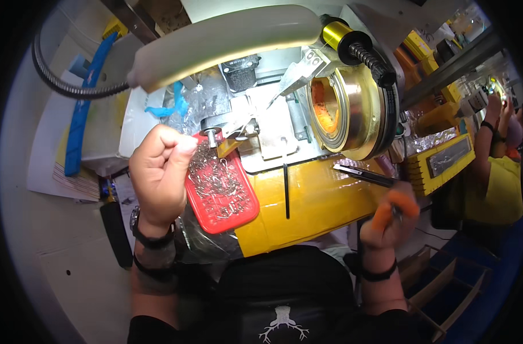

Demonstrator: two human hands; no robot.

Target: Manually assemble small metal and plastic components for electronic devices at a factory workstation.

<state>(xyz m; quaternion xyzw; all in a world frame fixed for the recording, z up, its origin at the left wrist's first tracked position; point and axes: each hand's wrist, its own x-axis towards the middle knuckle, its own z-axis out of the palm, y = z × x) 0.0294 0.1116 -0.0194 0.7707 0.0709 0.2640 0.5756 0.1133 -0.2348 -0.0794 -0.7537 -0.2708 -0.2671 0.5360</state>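
My left hand (pixel 160 171) is closed in a pinch beside the small bolt-like post (pixel 212 139) of the bench machine; anything between its fingertips is too small to make out. Below and right of that hand lies a red tray (pixel 248 215) holding many small bent metal wire pieces (pixel 218 186). My right hand (pixel 387 221), smeared by motion, is curled at the right side of the bench, with orange covers on its fingers. A thin dark thing shows between those fingers, its kind unclear. Just beyond it, a black utility knife (pixel 366 174) lies with its blade pointing left.
A brass-coloured wheel (pixel 359 114) stands at the machine's right, under a lamp (pixel 227 46). A thin black rod (pixel 287 192) lies on the yellow bench covering (pixel 261 235). Yellow box (pixel 442 163) at right; a person in yellow (pixel 502 189) works beyond.
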